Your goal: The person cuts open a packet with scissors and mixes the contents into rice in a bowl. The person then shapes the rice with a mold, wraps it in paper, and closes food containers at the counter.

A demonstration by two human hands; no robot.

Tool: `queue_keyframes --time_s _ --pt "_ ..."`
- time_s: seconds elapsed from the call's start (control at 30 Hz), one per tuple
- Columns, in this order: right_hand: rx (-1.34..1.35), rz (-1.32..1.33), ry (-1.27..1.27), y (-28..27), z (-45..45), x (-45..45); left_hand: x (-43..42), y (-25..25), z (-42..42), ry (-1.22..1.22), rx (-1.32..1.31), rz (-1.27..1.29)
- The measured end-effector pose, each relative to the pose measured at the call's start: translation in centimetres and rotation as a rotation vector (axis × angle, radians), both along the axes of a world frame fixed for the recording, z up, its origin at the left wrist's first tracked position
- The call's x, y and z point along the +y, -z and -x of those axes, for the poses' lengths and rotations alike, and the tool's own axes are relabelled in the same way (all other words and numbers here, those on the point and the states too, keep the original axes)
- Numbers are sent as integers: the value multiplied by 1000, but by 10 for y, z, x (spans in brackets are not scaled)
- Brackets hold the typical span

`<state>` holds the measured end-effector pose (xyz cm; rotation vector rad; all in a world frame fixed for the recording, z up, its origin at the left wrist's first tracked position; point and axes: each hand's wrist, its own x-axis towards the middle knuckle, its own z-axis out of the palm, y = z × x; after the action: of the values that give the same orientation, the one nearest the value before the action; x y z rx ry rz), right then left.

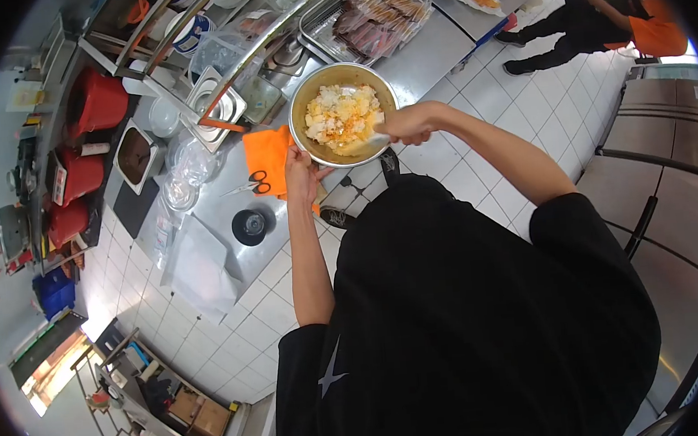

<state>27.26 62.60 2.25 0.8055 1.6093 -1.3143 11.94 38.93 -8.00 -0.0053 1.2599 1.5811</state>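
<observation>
A round metal bowl (301, 103) sits at the edge of the steel counter, holding a clumpy white and orange-yellow mix that looks like rice (342, 113). My left hand (302, 176) grips the near-left rim of the bowl. At the right side of the bowl, my right hand (414, 123) is closed around a pale utensil (378, 139). The utensil's end reaches into the mix, and its exact kind is hard to make out. An orange cloth (267, 160) lies beside my left hand, with black-handled scissors (258, 182) partly over it.
A black cup (249, 226) and white sheets (202, 266) lie on the counter (229, 203). Behind the bowl is a metal tray (326, 25) of wrapped food. A shelf rail (246, 62) crosses above the counter. Another person (596, 22) stands at the upper right.
</observation>
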Motion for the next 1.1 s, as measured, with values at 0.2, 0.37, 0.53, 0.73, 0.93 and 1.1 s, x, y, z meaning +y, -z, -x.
queue_keyframes --time_s 0.2,0.37,0.53,0.73,0.93,1.1 --pt "92 -115 -219 37 28 -26 1 9 -9 -48 -83 -31" --pt "-7 322 636 65 47 -49 5 7 -36 -100 -98 -61" --pt "64 278 686 66 63 -36 10 12 -58 -274 46 2" --pt "157 -668 -804 1 -6 -27 11 23 -58 -285 67 -3" --pt "329 -970 -619 28 20 -46 24 2 -62 -350 48 12" --pt "279 -1136 -745 26 3 -13 22 1 -66 -369 74 57"
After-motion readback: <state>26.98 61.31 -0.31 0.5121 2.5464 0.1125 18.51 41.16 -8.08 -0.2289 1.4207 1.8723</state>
